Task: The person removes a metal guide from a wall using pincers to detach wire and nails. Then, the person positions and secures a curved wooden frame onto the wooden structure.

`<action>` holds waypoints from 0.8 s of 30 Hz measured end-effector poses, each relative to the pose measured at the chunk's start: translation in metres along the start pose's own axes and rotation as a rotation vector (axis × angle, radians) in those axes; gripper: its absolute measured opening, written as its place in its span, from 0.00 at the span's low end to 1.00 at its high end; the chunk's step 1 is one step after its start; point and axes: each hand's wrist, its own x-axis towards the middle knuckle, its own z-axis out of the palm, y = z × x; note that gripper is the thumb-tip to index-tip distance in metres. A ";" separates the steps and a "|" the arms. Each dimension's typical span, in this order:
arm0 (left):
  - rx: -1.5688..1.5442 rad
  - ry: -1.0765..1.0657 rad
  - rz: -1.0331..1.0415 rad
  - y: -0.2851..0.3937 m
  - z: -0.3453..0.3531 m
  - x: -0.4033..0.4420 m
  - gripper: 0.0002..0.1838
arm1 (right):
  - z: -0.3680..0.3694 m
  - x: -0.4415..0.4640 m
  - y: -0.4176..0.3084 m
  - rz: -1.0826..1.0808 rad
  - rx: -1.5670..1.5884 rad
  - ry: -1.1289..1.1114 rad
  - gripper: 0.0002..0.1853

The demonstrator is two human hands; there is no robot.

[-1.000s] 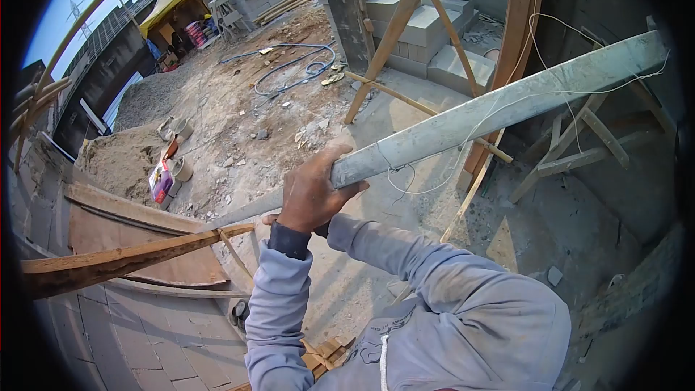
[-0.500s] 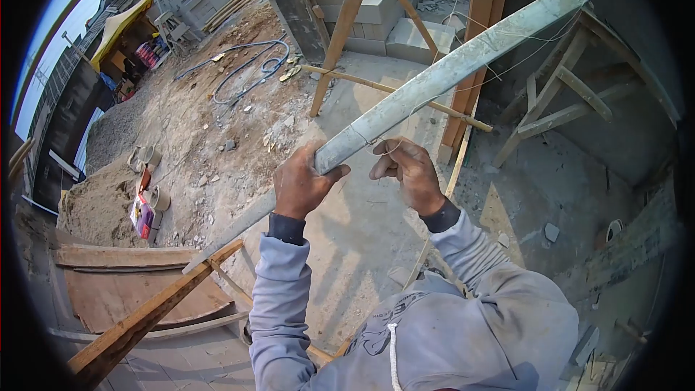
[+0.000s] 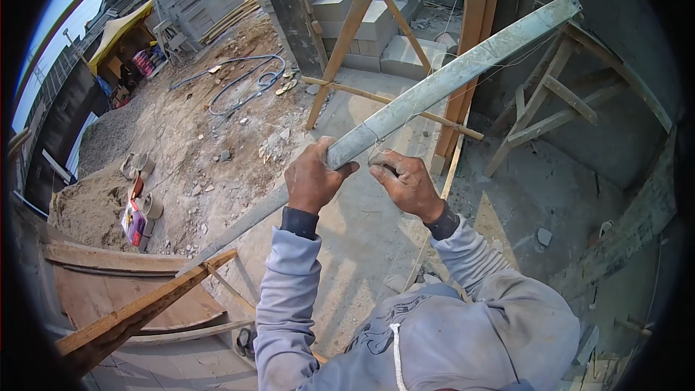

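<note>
A long grey metal bar (image 3: 463, 76) slants from the lower left to the upper right, dusty and with thin wire around it. My left hand (image 3: 314, 175) is wrapped round the bar near its middle. Just right of it, my right hand (image 3: 409, 182) has its fingers curled together below the bar, at the thin wire (image 3: 376, 146). The wire between those fingertips is too fine to follow. The bar's lower end lies by a wooden beam (image 3: 145, 304).
Crossed wooden braces (image 3: 351, 36) and an upright timber (image 3: 474, 43) stand ahead. A wooden trestle (image 3: 539, 105) is at the right. Grey blocks (image 3: 362, 23), a blue hose (image 3: 246, 83), buckets (image 3: 150, 205) and a sand heap (image 3: 90, 206) lie beyond.
My right hand has come out from behind my left arm to the wire, with its fingers drawn together. My left hand keeps hold of the bar. The view has shifted, and the bar slants more steeply.
</note>
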 end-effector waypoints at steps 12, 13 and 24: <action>-0.012 -0.058 -0.043 0.002 -0.003 0.001 0.23 | -0.038 0.000 0.043 0.084 -0.226 0.069 0.12; 0.002 -0.071 -0.058 0.003 -0.004 0.001 0.23 | -0.035 -0.003 0.039 0.078 -0.181 0.018 0.12; 0.035 -0.043 -0.094 0.005 0.004 -0.002 0.23 | -0.068 0.003 0.008 0.442 0.177 -0.501 0.20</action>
